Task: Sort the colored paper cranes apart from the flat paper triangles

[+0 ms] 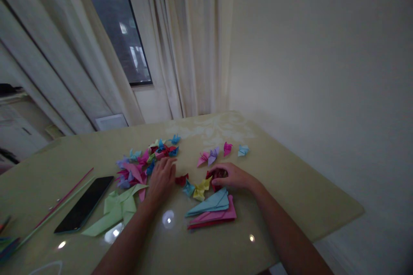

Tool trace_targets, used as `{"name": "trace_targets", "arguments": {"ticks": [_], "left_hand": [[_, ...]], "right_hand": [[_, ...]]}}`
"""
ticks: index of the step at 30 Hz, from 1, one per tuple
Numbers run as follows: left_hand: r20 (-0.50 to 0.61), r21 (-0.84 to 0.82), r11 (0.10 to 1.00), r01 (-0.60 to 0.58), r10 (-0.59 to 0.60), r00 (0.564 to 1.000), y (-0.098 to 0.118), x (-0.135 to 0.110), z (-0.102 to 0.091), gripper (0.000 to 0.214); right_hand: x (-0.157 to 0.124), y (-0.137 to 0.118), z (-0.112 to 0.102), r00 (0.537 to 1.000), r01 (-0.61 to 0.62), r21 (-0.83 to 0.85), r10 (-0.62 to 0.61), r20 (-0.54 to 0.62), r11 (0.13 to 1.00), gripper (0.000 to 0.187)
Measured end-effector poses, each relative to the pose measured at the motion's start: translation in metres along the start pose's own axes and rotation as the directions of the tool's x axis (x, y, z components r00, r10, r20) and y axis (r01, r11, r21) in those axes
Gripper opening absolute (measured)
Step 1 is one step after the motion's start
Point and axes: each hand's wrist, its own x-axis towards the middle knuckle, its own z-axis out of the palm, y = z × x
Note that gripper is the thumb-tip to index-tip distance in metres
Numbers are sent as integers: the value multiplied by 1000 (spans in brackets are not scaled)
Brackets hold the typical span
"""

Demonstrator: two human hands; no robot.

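Note:
My right hand [232, 176] curls its thumb and fingers round a dark red origami piece [215, 186], partly hidden by the fingers. My left hand [164, 176] rests palm down with its fingers stretched, beside a heap of colourful origami pieces [137, 169]. Between my hands lie another red piece [182, 180], a light blue origami piece [188, 189] and a yellow origami piece [202, 189]. Just in front of my right hand is a stack of flat folded papers: a blue folded paper [209, 203] on top of a pink folded paper [230, 212], with red below.
Beyond my hands sit a pink origami piece [227, 148], a purple one [213, 155] and a light blue one [243, 150]. On the left lie a large pale green folded paper [120, 208], a black phone [84, 204] and thin sticks [61, 202]. A wall [306, 73] borders the table [290, 193].

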Motion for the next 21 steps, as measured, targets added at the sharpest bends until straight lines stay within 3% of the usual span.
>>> {"name": "trace_targets", "arguments": {"ticks": [3,7,13,21], "left_hand": [[-74,136,978,155,-146,986,-9,3,8,38],[-7,175,974,143,-144,989,-10,2,10,33],[100,-156,984,84,-69,993,-3,-1,0,35],[269,-488,870,75,68,961,27,-11,-8,45]], "right_hand": [[0,1,0,1000,-2,5,2,4,1000,42],[0,3,0,1000,-5,-6,5,-18,1000,41],[0,5,-1,999,0,-6,0,-35,1000,40],[1,2,6,1000,-15,99,13,20,995,46]]}}
